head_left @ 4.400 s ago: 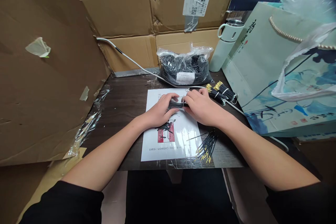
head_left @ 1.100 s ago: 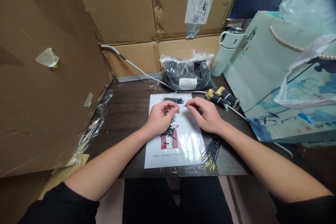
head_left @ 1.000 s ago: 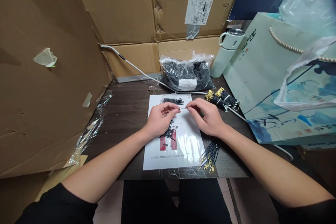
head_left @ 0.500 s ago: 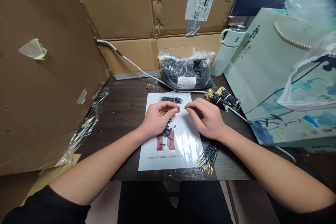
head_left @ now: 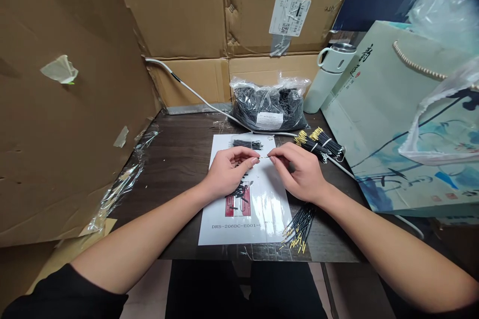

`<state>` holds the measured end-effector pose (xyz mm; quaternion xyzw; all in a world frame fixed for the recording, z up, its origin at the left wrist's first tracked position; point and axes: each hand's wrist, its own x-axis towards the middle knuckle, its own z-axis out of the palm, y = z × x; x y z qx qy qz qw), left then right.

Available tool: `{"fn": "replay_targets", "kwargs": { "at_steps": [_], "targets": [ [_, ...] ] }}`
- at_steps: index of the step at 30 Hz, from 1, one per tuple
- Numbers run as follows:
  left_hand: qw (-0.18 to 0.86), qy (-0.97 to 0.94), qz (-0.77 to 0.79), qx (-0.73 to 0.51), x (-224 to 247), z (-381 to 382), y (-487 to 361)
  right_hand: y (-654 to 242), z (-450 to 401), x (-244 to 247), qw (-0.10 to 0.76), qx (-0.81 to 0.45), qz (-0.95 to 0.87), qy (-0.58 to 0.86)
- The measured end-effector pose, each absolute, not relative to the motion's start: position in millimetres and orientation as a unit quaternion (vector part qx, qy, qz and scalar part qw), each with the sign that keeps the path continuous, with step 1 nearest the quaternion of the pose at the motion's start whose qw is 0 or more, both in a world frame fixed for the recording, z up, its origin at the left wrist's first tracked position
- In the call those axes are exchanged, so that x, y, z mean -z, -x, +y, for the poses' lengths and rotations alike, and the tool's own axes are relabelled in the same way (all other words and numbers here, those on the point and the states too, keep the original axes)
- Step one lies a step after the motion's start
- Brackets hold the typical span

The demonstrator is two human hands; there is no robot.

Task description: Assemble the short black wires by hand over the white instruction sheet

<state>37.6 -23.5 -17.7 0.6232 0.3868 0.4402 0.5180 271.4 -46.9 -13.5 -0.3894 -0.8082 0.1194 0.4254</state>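
Observation:
My left hand [head_left: 232, 169] is closed in a pinch over the white paper sheet [head_left: 210, 232]. Opposite it, a short gap away, my right hand [head_left: 301, 172] pinches too. A thin wire [head_left: 264, 156] with a pale, shiny stretch runs between the two sets of fingertips; its ends are hidden in them. Below my left hand, short black tube pieces [head_left: 239, 192] lie scattered over the red picture on the sheet. Beyond the hands rests a small clear tray of black wires [head_left: 247, 144]. Loose black wires with gold pins [head_left: 299, 227] fan out below my right hand.
Two tied bundles of gold-tipped black wires [head_left: 320, 143] lie at right, beside a white cable [head_left: 202, 101]. Behind stand a clear bag of black pieces [head_left: 267, 104] and a pale flask [head_left: 329, 77]. A paper gift bag [head_left: 396, 124] borders the right, cardboard [head_left: 75, 134] the left.
The whole view has shifted slightly, so everything sits a little lower and further right. Both hands keep their pinch, fingertips still close together with the thin wire between them.

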Motion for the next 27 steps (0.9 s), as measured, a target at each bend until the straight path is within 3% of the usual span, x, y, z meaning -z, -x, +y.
{"fn": "replay_targets", "kwargs": {
  "at_steps": [27],
  "targets": [
    [0.439,-0.671,0.381,-0.461,25.8,-27.7,-40.5,-272.0,-47.6,10.9,0.396,-0.090,-0.845,0.348]
  ]
}}
